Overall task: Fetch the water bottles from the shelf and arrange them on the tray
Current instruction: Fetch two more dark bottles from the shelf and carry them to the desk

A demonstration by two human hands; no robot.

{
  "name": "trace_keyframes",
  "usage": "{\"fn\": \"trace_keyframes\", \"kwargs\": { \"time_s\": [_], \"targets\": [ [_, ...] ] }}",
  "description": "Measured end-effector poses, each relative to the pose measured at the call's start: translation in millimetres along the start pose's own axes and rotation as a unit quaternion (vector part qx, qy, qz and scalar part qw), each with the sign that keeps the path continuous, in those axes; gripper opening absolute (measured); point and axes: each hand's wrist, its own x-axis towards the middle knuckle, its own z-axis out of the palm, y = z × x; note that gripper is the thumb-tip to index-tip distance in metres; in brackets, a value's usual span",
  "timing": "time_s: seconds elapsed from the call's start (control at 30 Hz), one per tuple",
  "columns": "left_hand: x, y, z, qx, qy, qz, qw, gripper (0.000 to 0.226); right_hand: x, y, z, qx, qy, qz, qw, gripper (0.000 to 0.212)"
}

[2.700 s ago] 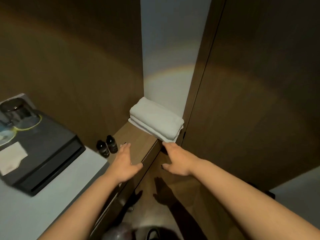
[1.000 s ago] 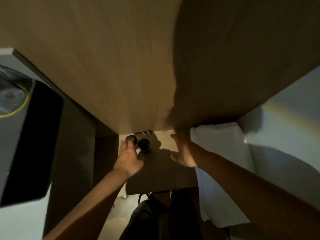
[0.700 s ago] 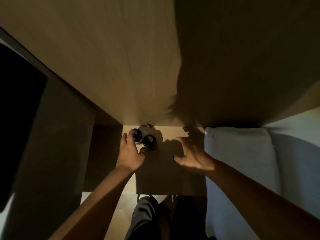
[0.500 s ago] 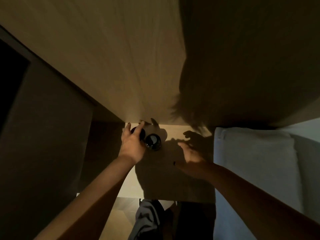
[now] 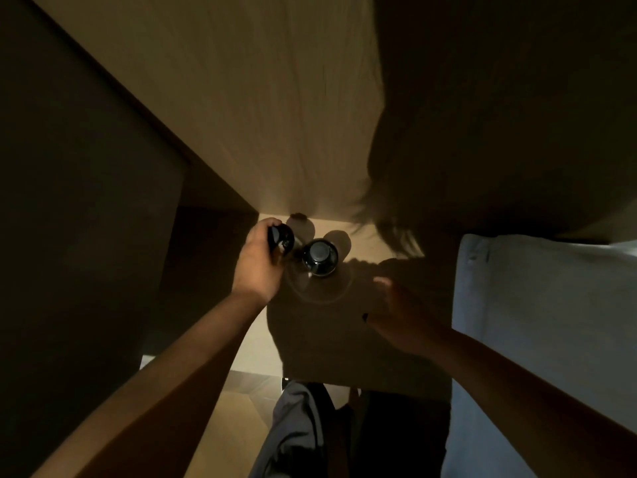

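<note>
Head view: While the camera looks steeply down along a wooden panel (image 5: pixel 262 108), a person reaches both bare arms onto a dim wooden shelf (image 5: pixel 344 343).
Left hand: the left hand (image 5: pixel 259 267), at about 10 o'clock from frame centre, has its fingers curled round the cap end of a dark water bottle (image 5: pixel 280 239), gripping it at the shelf's back left corner.
Second bottle: another dark bottle (image 5: pixel 320 258) stands upright on the shelf just beside the first, at its 4 o'clock, seen from above by its round cap; whether the two touch cannot be told.
Right hand: the right hand (image 5: pixel 400 315) hangs over the shaded shelf at the second bottle's 4 o'clock, fingers loosely spread and holding nothing.
Towel: a pale folded towel (image 5: pixel 537 326) fills the 3 o'clock side, beside the right forearm.
Below: dark trouser legs (image 5: pixel 296 432) show at 6 o'clock, under the shelf's front edge.
Light: heavy shadow covers the right half of the shelf and panel.
</note>
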Motion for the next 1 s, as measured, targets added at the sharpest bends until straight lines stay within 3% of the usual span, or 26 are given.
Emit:
{"fn": "trace_keyframes", "kwargs": {
  "time_s": [0.17, 0.33, 0.47, 0.63, 0.73, 0.83, 0.93, 1.0],
  "targets": [
    [-18, -5, -22, 0.042, 0.069, -0.001, 0.997, 0.040, -4, 1, 7, 0.044, 0.027, -0.014, 0.999, 0.078],
    [-49, 6, -65, 0.059, 0.100, 0.001, 0.993, 0.038, -18, -23, 1, -0.003, 0.127, -0.172, 0.977, 0.080],
    [-68, 18, -94, 0.038, 0.051, 0.034, 0.997, 0.035, -17, -58, 4, -0.121, 0.183, -0.284, 0.933, 0.078],
    [-78, 26, -104, -0.051, -0.019, 0.044, 0.998, 0.028, -5, -80, 14, -0.021, 0.009, -0.267, 0.963, 0.099],
    [-79, 28, -91, -0.099, -0.037, 0.043, 0.993, 0.029, -3, -69, 26, 0.011, -0.060, -0.177, 0.982, 0.102],
    [-80, 29, -67, -0.114, -0.056, 0.049, 0.991, 0.035, -2, -46, 40, 0.037, -0.042, -0.147, 0.987, 0.101],
    [-81, 24, -38, -0.128, -0.068, 0.038, 0.989, 0.039, -6, -27, 44, 0.104, -0.010, -0.128, 0.986, 0.074],
    [-78, 17, -23, -0.184, -0.066, 0.015, 0.980, 0.040, -11, -22, 42, 0.123, -0.001, -0.105, 0.987, 0.068]
  ]
}}
